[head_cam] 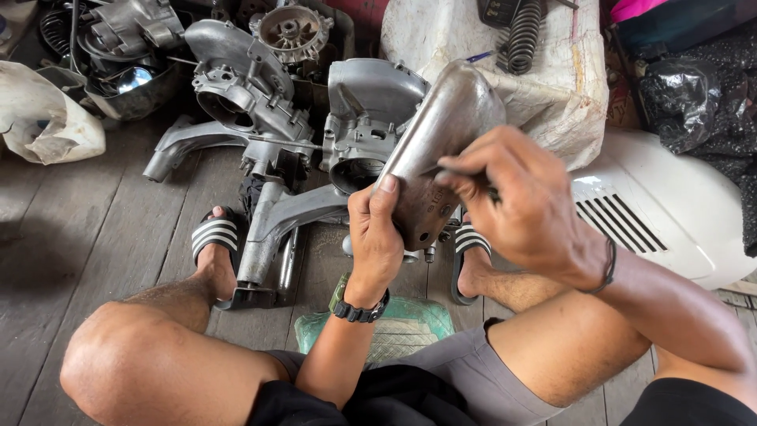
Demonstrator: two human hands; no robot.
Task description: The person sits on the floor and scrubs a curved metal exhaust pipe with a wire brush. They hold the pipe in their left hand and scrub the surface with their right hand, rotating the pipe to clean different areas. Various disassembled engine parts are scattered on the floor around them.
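From the head view, the left hand (377,237) has its grip closed around the lower end of a curved, dull grey metal engine cover (441,142). Just right of that grip, the right hand (524,201) pinches a thin dark tool (461,175) against the cover, above the wooden plank floor (95,229).

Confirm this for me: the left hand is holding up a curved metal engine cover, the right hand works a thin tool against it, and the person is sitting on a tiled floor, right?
Not quite. The floor is made of wooden planks, not tiles, as the head view shows. The rest holds: the left hand holds the curved metal engine cover, and the right hand works a thin tool against it.
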